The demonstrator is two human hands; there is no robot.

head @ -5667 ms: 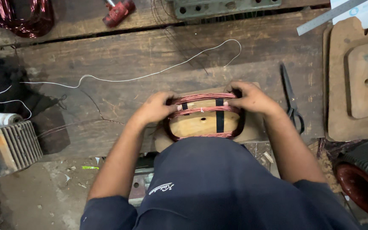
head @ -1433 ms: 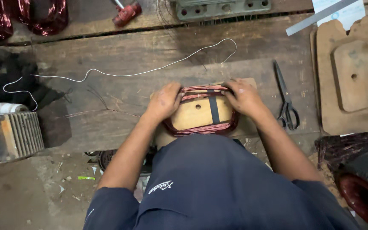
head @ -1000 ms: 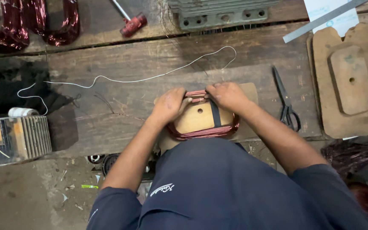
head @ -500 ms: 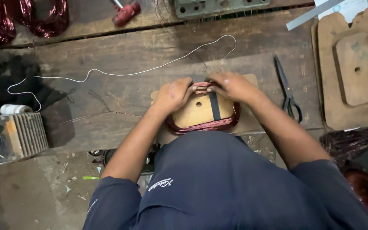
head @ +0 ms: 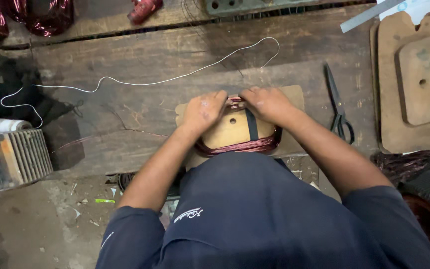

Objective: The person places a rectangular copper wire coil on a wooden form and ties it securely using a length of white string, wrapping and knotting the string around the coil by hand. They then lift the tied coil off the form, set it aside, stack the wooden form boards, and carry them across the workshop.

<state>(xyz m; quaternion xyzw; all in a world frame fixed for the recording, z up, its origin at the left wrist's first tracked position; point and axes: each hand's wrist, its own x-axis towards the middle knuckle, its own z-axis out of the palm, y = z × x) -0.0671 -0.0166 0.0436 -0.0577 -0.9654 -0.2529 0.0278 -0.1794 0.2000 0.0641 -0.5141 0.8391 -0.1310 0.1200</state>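
- A worn, dark wooden plank desk fills the view, with a dusty concrete floor below its near edge.
- On the desk in front of me lies a reddish copper wire coil wound round a pale wooden block former, resting on a flat brown board.
- My left hand has its grip closed over the coil's far left corner, fingers curled onto the windings.
- My right hand has its grip closed over the far right side; the fingertips of both hands nearly meet at the top edge of the coil.
- A black strip of tape runs across the former, just below my right hand.
- A long thin white cord loops over the desk beyond the coil.
- Black-handled scissors lie to the right, well apart from my hands.
- A finned grey metal block sits at the far left.
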